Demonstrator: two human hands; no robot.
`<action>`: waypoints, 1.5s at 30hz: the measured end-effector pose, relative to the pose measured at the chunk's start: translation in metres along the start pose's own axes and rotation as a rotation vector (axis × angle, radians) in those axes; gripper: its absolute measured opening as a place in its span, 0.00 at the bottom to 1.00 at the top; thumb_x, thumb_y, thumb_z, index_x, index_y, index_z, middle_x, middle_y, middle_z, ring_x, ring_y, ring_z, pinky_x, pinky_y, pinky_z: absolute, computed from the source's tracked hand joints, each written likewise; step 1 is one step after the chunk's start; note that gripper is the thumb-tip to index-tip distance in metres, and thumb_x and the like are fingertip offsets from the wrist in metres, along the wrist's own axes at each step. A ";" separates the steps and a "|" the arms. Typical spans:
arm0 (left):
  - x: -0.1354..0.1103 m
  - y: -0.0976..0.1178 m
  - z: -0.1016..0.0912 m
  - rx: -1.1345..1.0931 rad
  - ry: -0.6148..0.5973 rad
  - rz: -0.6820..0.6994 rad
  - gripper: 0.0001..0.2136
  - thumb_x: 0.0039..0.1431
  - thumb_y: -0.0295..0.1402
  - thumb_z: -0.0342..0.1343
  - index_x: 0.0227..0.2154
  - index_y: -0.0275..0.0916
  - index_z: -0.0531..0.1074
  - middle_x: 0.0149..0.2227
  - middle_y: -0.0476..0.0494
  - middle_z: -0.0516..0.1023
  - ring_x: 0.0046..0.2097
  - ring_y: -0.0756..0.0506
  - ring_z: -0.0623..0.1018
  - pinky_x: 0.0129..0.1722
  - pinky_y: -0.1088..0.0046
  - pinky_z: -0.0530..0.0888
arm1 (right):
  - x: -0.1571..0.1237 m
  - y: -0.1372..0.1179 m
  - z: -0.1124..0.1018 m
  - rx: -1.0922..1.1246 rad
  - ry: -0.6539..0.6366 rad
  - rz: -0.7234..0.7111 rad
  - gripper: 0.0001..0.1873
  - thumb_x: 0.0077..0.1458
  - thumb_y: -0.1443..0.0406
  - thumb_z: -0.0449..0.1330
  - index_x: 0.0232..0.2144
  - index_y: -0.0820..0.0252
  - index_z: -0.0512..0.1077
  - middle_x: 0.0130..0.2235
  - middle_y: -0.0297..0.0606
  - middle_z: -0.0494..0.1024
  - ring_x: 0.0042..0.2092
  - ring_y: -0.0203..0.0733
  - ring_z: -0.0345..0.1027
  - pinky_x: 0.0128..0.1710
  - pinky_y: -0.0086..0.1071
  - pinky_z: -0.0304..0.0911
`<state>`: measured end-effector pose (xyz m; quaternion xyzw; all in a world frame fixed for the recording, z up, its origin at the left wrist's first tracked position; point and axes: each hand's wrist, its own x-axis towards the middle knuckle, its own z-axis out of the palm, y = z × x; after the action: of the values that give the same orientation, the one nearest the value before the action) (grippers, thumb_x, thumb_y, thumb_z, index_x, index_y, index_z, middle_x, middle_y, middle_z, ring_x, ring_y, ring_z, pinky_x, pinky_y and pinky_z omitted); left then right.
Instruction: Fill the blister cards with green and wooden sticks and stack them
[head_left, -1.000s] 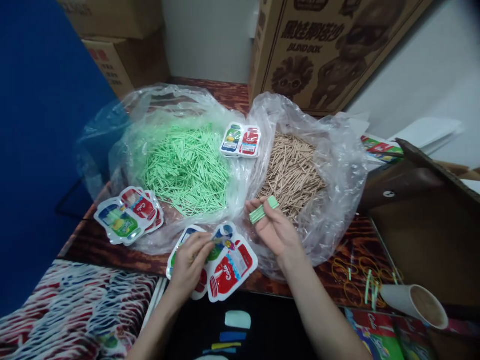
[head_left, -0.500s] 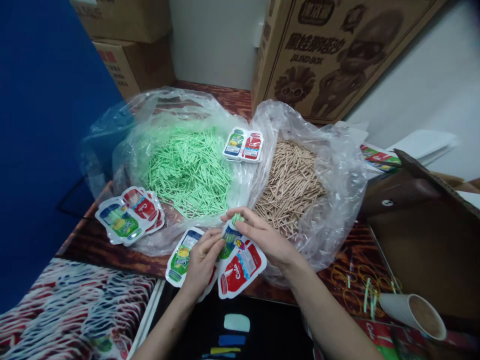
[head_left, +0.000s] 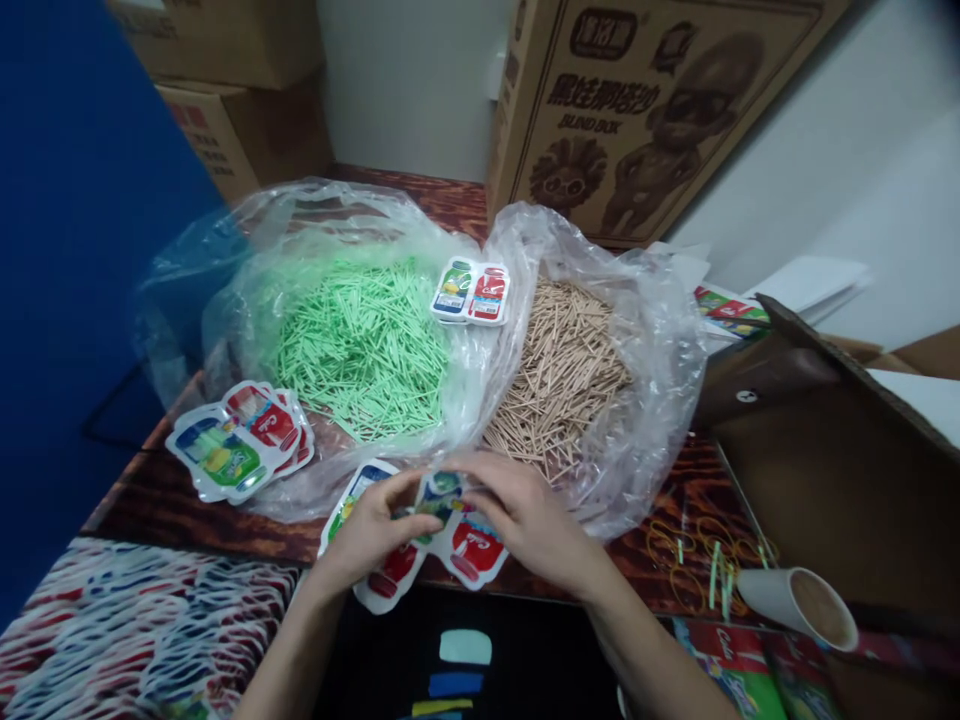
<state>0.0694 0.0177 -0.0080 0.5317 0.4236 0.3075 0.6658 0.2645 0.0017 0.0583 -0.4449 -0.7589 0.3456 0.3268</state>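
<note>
At the front edge of the table, my left hand (head_left: 379, 530) and my right hand (head_left: 529, 515) hold a jar-shaped soda-print packet (head_left: 474, 548) between them. Its red Cola half faces up; the green half is partly covered by my fingers, which curl round it from both sides. Beneath my left hand lies another such packet (head_left: 390, 580), mostly hidden by that hand. Just beyond the hands are a heap of light green sticks (head_left: 367, 350) and a heap of brown sticks (head_left: 562, 370), each in a clear plastic bag.
A small pile of packets (head_left: 232, 450) lies at left, and more packets (head_left: 471, 292) rest between the bags. A paper cup (head_left: 795, 605) lies on its side near rubber bands (head_left: 686, 570) at right. An open carton (head_left: 825, 480) and a large box (head_left: 637, 120) stand beyond.
Green sticks that showed at the packet's top under my right fingers are no longer visible. My hands have turned inward round the packet, and my left hand has opened wider. The view shifted slightly.
</note>
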 end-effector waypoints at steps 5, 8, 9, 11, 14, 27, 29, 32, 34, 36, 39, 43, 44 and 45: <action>-0.003 0.002 -0.010 0.145 -0.112 -0.098 0.10 0.50 0.39 0.61 0.29 0.36 0.73 0.25 0.50 0.73 0.27 0.49 0.69 0.28 0.74 0.68 | -0.004 -0.004 0.016 -0.016 0.116 0.116 0.16 0.60 0.69 0.54 0.50 0.55 0.69 0.43 0.38 0.77 0.44 0.43 0.70 0.44 0.36 0.64; -0.003 0.002 -0.002 0.199 0.013 -0.055 0.12 0.54 0.41 0.56 0.24 0.37 0.70 0.23 0.51 0.69 0.26 0.50 0.66 0.28 0.74 0.66 | -0.009 0.002 0.022 -0.112 0.170 0.176 0.07 0.61 0.66 0.54 0.32 0.58 0.72 0.34 0.37 0.73 0.37 0.41 0.68 0.37 0.33 0.61; -0.003 0.003 0.001 0.213 0.046 -0.042 0.12 0.54 0.41 0.55 0.23 0.37 0.69 0.22 0.52 0.68 0.26 0.50 0.65 0.29 0.74 0.66 | -0.011 0.005 0.024 -0.137 0.184 0.169 0.10 0.61 0.65 0.54 0.28 0.58 0.70 0.32 0.36 0.71 0.35 0.40 0.66 0.36 0.33 0.60; -0.003 0.006 0.009 0.235 0.082 -0.020 0.12 0.55 0.41 0.55 0.24 0.37 0.70 0.23 0.51 0.68 0.27 0.49 0.66 0.30 0.73 0.66 | -0.013 0.012 0.027 -0.179 0.245 0.144 0.14 0.62 0.63 0.54 0.23 0.58 0.67 0.29 0.36 0.68 0.32 0.39 0.63 0.33 0.32 0.58; -0.004 0.007 0.022 0.219 0.103 0.007 0.10 0.54 0.39 0.55 0.27 0.37 0.73 0.26 0.49 0.72 0.30 0.47 0.68 0.33 0.72 0.68 | -0.012 0.019 0.034 -0.245 0.385 0.109 0.19 0.61 0.59 0.55 0.19 0.57 0.63 0.25 0.34 0.64 0.30 0.39 0.59 0.30 0.32 0.54; 0.044 0.023 0.040 0.135 0.007 -0.002 0.12 0.51 0.41 0.58 0.21 0.37 0.71 0.22 0.52 0.69 0.27 0.49 0.67 0.29 0.75 0.65 | 0.006 0.089 0.003 -0.334 0.469 0.405 0.11 0.60 0.66 0.53 0.25 0.58 0.67 0.30 0.36 0.69 0.34 0.41 0.63 0.35 0.33 0.56; 0.059 0.024 0.038 0.142 -0.091 0.010 0.11 0.49 0.40 0.59 0.23 0.37 0.75 0.24 0.50 0.73 0.29 0.47 0.70 0.31 0.74 0.67 | 0.014 0.099 -0.001 -0.604 0.325 0.421 0.06 0.57 0.66 0.55 0.28 0.59 0.69 0.35 0.41 0.71 0.39 0.45 0.63 0.38 0.35 0.56; 0.069 0.020 0.032 0.139 -0.050 0.033 0.09 0.47 0.38 0.60 0.29 0.38 0.77 0.30 0.49 0.77 0.36 0.45 0.74 0.38 0.72 0.69 | 0.027 0.100 -0.002 -0.909 0.115 0.373 0.05 0.55 0.66 0.57 0.33 0.64 0.72 0.40 0.49 0.72 0.43 0.51 0.60 0.41 0.40 0.54; 0.067 0.018 0.027 0.105 0.020 0.019 0.09 0.47 0.38 0.59 0.27 0.38 0.77 0.29 0.49 0.77 0.34 0.45 0.74 0.36 0.72 0.69 | 0.035 0.098 -0.002 -1.009 0.029 0.350 0.07 0.54 0.69 0.56 0.34 0.67 0.73 0.40 0.53 0.72 0.44 0.53 0.60 0.41 0.43 0.53; 0.061 0.017 0.023 0.062 0.062 -0.022 0.09 0.48 0.38 0.59 0.22 0.37 0.74 0.23 0.50 0.74 0.29 0.47 0.72 0.31 0.74 0.68 | 0.040 0.098 -0.003 -1.051 -0.017 0.338 0.09 0.54 0.72 0.54 0.34 0.69 0.74 0.39 0.54 0.72 0.43 0.54 0.60 0.42 0.44 0.52; 0.055 0.017 0.020 -0.001 0.102 -0.095 0.12 0.46 0.40 0.60 0.19 0.37 0.71 0.18 0.53 0.68 0.23 0.50 0.66 0.25 0.76 0.65 | 0.043 0.103 -0.006 -1.056 -0.033 0.336 0.11 0.55 0.73 0.51 0.34 0.69 0.74 0.39 0.55 0.72 0.43 0.54 0.61 0.42 0.43 0.52; 0.055 0.015 0.020 -0.050 0.124 -0.162 0.14 0.43 0.43 0.62 0.21 0.36 0.71 0.19 0.54 0.68 0.21 0.52 0.64 0.22 0.77 0.63 | 0.041 0.108 -0.019 -0.988 0.010 0.397 0.11 0.56 0.73 0.50 0.34 0.65 0.72 0.39 0.50 0.74 0.43 0.50 0.63 0.43 0.40 0.53; 0.056 0.014 0.020 -0.058 0.123 -0.166 0.14 0.43 0.43 0.62 0.22 0.36 0.72 0.19 0.53 0.69 0.22 0.52 0.64 0.22 0.77 0.63 | 0.041 0.109 -0.023 -0.944 0.027 0.436 0.10 0.57 0.72 0.50 0.34 0.64 0.72 0.39 0.49 0.74 0.43 0.49 0.64 0.42 0.39 0.53; 0.056 0.014 0.020 -0.063 0.119 -0.167 0.14 0.43 0.43 0.63 0.22 0.36 0.72 0.20 0.53 0.69 0.22 0.52 0.65 0.23 0.77 0.63 | 0.042 0.111 -0.029 -0.878 0.047 0.480 0.09 0.58 0.71 0.50 0.33 0.62 0.71 0.37 0.47 0.75 0.41 0.47 0.65 0.41 0.37 0.54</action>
<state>0.1133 0.0605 -0.0060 0.4540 0.4954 0.2954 0.6791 0.3212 0.0865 -0.0082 -0.7102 -0.7013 0.0489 0.0368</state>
